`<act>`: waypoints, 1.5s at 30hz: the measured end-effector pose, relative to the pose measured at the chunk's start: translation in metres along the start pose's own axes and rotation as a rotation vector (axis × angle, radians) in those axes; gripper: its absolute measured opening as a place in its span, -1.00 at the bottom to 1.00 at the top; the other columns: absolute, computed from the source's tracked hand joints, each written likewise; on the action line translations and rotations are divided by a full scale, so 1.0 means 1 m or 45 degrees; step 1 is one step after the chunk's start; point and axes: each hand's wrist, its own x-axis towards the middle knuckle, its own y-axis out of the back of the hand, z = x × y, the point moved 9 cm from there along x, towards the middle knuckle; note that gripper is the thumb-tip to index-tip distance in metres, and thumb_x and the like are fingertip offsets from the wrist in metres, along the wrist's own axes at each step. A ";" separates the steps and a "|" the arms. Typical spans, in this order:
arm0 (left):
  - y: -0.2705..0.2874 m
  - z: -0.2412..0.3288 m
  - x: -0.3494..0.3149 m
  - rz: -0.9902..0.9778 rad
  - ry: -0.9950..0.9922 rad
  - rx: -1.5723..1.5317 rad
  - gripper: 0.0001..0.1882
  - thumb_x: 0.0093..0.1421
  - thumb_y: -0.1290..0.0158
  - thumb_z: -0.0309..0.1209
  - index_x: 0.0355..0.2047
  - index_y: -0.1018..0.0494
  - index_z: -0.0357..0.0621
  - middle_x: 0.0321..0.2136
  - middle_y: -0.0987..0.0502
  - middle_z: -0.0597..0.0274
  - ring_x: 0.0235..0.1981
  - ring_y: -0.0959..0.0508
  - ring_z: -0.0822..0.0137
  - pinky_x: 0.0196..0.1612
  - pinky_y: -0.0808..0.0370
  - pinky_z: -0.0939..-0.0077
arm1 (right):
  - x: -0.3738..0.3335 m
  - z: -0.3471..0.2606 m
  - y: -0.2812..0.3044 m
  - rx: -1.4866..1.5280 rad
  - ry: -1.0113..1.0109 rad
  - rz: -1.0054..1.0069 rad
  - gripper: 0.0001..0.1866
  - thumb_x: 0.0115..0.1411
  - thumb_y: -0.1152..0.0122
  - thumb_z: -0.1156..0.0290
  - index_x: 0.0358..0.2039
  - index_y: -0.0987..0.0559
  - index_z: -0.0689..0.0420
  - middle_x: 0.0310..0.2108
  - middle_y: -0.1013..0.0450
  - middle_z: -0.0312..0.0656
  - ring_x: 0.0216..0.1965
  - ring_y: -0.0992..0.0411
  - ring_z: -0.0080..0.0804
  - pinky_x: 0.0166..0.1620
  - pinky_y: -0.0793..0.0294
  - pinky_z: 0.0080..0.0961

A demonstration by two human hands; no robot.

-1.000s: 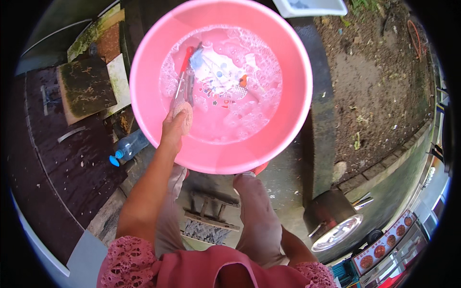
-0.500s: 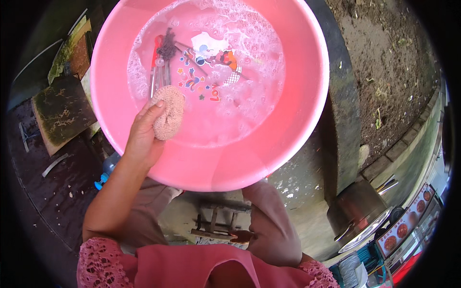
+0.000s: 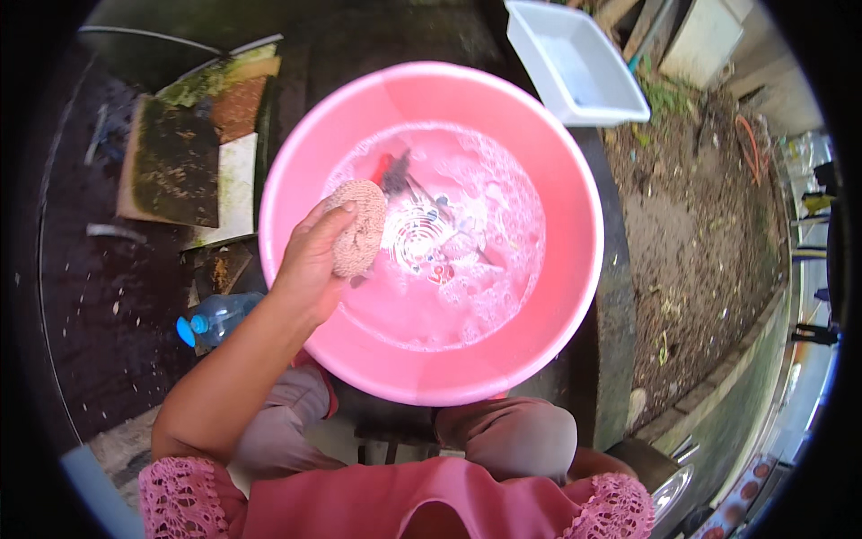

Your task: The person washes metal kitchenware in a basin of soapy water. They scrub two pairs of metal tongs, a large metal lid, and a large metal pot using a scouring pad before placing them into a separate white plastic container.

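Observation:
My left hand (image 3: 310, 265) grips a beige, rounded scrubbing pad (image 3: 362, 225), thumb across its face, above the near left of a big pink basin (image 3: 570, 225). Soapy water (image 3: 503, 296) lies in the basin. Just beyond the pad a dark, fuzzy tuft (image 3: 395, 173) and a red handle (image 3: 382, 169) show in the water. Colourful printed shapes (image 3: 440, 274) and thin dark sticks (image 3: 417, 190) appear beside the pad, partly blurred by ripples. Only a piece of my right upper arm shows at the lower right; the right hand is out of sight.
A white rectangular tub (image 3: 584, 67) stands beyond the basin at the far right. On the left are mossy boards (image 3: 171, 162) and a clear bottle with a blue cap (image 3: 220, 319). A dark ledge (image 3: 620, 296) and bare soil (image 3: 682, 251) run along the right. A metal pot (image 3: 642, 472) sits lower right.
The view has shifted, bringing the white tub into sight. My left hand still holds the pad, now nearer the tuft and printed shapes. Ring-shaped ripples now spread on the water.

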 end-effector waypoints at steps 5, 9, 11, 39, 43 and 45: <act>0.011 0.038 -0.036 0.065 -0.254 0.073 -0.66 0.23 0.10 -0.44 0.01 -0.31 -0.26 -0.12 -0.46 0.15 -0.11 -0.50 0.33 -0.06 -0.48 0.42 | -0.022 -0.056 0.103 -0.271 0.208 -0.064 -0.79 0.08 0.00 0.41 -0.44 -0.62 0.13 -0.56 -0.53 -0.25 -0.50 -0.50 -0.46 -0.46 -0.48 -0.51; 0.032 0.046 -0.044 0.101 -0.370 0.174 -0.67 0.20 0.03 -0.41 -0.04 -0.36 -0.25 -0.22 -0.50 0.18 -0.27 -0.54 0.39 -0.23 -0.51 0.53 | -0.070 -0.139 0.212 -1.147 0.279 0.560 -0.75 0.08 0.06 0.38 -0.52 -0.63 0.03 -0.55 -0.55 -0.24 -0.48 -0.53 -0.34 -0.39 -0.52 -0.42; 0.029 0.051 -0.045 0.084 -0.407 0.298 -0.67 0.17 0.03 -0.42 -0.05 -0.37 -0.24 -0.24 -0.51 0.21 -0.28 -0.53 0.42 -0.24 -0.49 0.56 | -0.128 -0.189 0.244 -0.902 0.490 0.938 -0.78 0.05 0.00 0.29 -0.48 -0.63 0.01 -0.48 -0.55 -0.20 -0.42 -0.53 -0.26 -0.32 -0.51 -0.40; 0.139 -0.029 0.087 0.171 -0.490 1.224 -0.56 0.10 -0.06 -0.36 0.01 -0.35 -0.18 -0.22 -0.52 -0.03 -0.24 -0.55 0.15 -0.17 -0.46 0.41 | 0.063 -0.452 0.243 0.286 0.716 1.130 -0.37 -0.17 -0.38 0.23 -0.06 -0.47 0.23 -0.29 -0.51 0.04 -0.22 -0.49 -0.15 -0.11 -0.42 -0.36; 0.105 -0.017 0.086 0.150 -0.351 0.888 -0.54 0.11 -0.06 -0.38 0.04 -0.33 -0.21 -0.19 -0.52 0.06 -0.25 -0.54 0.33 -0.22 -0.48 0.50 | -0.023 -0.436 0.280 0.690 0.929 0.963 -0.58 -0.11 -0.35 0.29 -0.24 -0.54 0.23 -0.47 -0.47 -0.20 -0.42 -0.41 -0.46 -0.31 -0.38 -0.51; 0.080 -0.017 0.082 0.082 -0.280 0.633 -0.51 0.13 -0.07 -0.37 0.07 -0.30 -0.21 -0.18 -0.50 0.09 -0.24 -0.52 0.38 -0.24 -0.48 0.53 | -0.060 -0.439 0.274 0.592 0.964 0.803 -0.63 -0.07 -0.32 0.33 -0.26 -0.54 0.24 -0.50 -0.44 -0.24 -0.44 -0.37 -0.51 -0.32 -0.36 -0.53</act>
